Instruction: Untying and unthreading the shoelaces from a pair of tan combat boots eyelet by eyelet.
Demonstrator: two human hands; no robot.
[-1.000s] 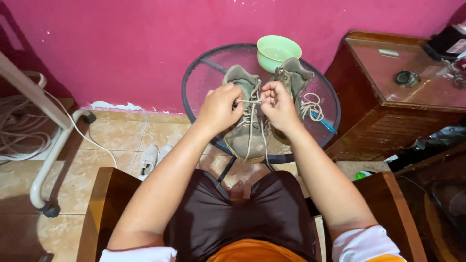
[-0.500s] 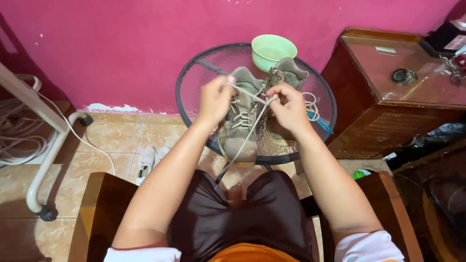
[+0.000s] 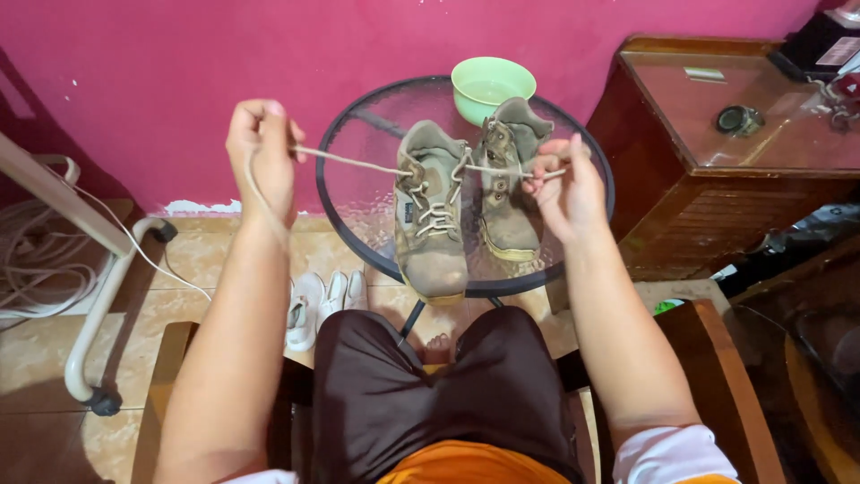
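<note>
A lace (image 3: 358, 162) is drawn taut out of the nearer boot (image 3: 432, 215), and its 2 ends are pinched in 2 hands. The left end is clamped in the closed fingers of the left hand (image 3: 262, 154), held well out beyond the table rim, with slack cord trailing down the wrist. The right end is gripped between thumb and fingertips of the right hand (image 3: 564, 184), just beside the second boot (image 3: 511, 179). 2 boots are counted, both of worn, dusty tan suede, set side by side on 1 round table (image 3: 358, 215) of rippled glass in a black metal ring. 1 pale green bowl (image 3: 493, 87), smooth and round, is placed behind them.
</note>
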